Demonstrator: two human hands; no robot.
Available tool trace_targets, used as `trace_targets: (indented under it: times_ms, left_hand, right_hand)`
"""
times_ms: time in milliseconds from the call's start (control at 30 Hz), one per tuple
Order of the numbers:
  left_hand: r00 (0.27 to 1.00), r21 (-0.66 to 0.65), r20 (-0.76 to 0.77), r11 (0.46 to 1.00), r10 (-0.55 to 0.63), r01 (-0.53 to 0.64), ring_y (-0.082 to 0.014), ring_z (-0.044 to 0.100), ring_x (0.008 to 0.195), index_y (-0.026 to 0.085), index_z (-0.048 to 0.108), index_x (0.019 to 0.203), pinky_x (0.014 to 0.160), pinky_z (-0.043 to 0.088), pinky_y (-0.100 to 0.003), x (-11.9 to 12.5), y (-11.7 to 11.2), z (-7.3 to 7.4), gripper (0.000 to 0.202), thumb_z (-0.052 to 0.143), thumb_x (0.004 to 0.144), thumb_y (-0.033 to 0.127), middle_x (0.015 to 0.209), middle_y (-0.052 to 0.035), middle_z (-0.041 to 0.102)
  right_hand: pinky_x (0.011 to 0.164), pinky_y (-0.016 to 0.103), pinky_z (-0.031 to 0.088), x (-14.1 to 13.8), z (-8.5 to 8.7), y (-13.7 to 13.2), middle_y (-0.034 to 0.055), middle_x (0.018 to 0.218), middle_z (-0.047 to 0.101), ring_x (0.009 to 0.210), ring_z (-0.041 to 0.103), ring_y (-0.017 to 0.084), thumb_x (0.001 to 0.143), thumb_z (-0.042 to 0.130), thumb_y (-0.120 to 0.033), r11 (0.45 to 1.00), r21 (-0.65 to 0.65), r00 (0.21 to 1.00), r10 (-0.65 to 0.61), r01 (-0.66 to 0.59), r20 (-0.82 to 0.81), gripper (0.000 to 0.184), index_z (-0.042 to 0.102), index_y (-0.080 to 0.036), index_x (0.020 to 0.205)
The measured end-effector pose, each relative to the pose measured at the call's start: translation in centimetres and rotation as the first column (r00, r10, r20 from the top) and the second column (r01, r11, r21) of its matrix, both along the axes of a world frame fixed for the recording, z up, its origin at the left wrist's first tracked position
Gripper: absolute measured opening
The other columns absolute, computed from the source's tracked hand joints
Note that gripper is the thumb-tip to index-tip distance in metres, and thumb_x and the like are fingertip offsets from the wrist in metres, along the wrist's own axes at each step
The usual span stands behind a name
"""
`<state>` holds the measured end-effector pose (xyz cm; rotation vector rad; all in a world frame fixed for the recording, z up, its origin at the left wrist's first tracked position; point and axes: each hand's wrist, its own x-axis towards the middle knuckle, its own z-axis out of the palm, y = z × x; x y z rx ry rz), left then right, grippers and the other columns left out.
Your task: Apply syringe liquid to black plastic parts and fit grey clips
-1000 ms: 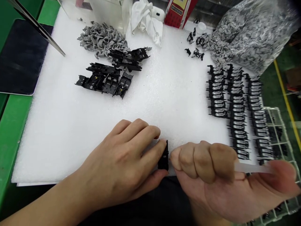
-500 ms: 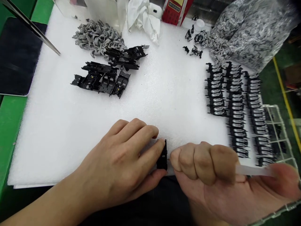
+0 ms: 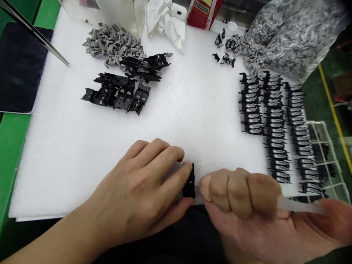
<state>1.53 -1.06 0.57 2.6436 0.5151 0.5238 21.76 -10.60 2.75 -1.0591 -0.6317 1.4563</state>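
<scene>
My left hand [image 3: 140, 183] is closed on a small black plastic part [image 3: 189, 187], pinned between thumb and index finger at the foam's near edge. Fingers cover much of that part. My right hand [image 3: 242, 198] makes a fist around a tool with a translucent white handle [image 3: 299, 205], which sticks out on the thumb side. A thin tip shows between this fist and the black part, pointing at its right side; whether it touches, I cannot tell. The rest of the tool is hidden in my fingers.
White foam sheet [image 3: 192, 121] covers the table. Several black assemblies [image 3: 118, 93] and a grey pile of small parts [image 3: 112, 44] lie back left, near tweezers [image 3: 59, 55]. Rows of black parts [image 3: 276, 121] with clear pieces stand right, below a plastic bag [image 3: 297, 36] of grey parts.
The right fist has shifted very slightly down and its handle end dips a little. My left hand keeps its hold on the black part. The whole view drifts slightly.
</scene>
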Motion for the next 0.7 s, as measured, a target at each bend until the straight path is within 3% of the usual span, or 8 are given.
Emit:
trace_targets:
  times_ms: [167,367,533,700]
  left_hand:
    - [1.000,0.002,0.001,1.000,-0.003,0.003,-0.0299,0.061,0.099,0.012,0.070,0.114,0.076,0.044,-0.045,0.0,0.1,0.0,0.029,0.068,0.099,0.037,0.114,-0.0134,0.068]
    - [1.000,0.009,0.003,1.000,0.000,0.000,-0.0300,0.061,0.099,0.012,0.070,0.116,0.076,0.044,-0.045,0.1,0.1,-0.1,0.030,0.069,0.099,0.037,0.114,-0.0133,0.068]
    - [1.000,0.018,0.012,1.000,0.004,-0.004,-0.0297,0.061,0.097,0.012,0.071,0.116,0.075,0.044,-0.045,0.1,0.1,-0.1,0.030,0.069,0.099,0.036,0.113,-0.0130,0.068]
    - [1.000,0.011,0.013,1.000,0.004,-0.004,-0.0303,0.062,0.098,0.011,0.071,0.117,0.076,0.044,-0.045,0.1,0.0,0.0,0.031,0.070,0.098,0.036,0.114,-0.0131,0.068]
  right_hand:
    - [0.055,0.042,0.040,0.2,-0.1,-0.2,-0.0037,0.050,0.023,0.050,0.029,0.017,0.097,0.052,-0.074,0.999,-0.005,0.999,0.032,-0.032,-0.004,0.066,0.029,-0.025,0.058]
    - [0.055,0.040,0.038,-0.6,-0.5,-0.1,-0.0041,0.049,0.020,0.049,0.026,0.016,0.100,0.047,-0.072,0.998,0.044,0.998,-0.042,0.044,-0.037,0.067,0.028,-0.024,0.058]
    - [0.053,0.039,0.031,-1.6,-1.0,-0.1,-0.0058,0.047,0.021,0.046,0.023,0.014,0.099,0.047,-0.074,0.977,0.122,0.975,-0.153,0.173,-0.158,0.067,0.028,-0.024,0.058]
    - [0.060,0.039,0.036,-1.6,-2.0,-1.3,-0.0049,0.053,0.028,0.054,0.033,0.015,0.100,0.047,-0.072,0.970,0.141,0.962,-0.167,0.200,-0.214,0.065,0.028,-0.023,0.062]
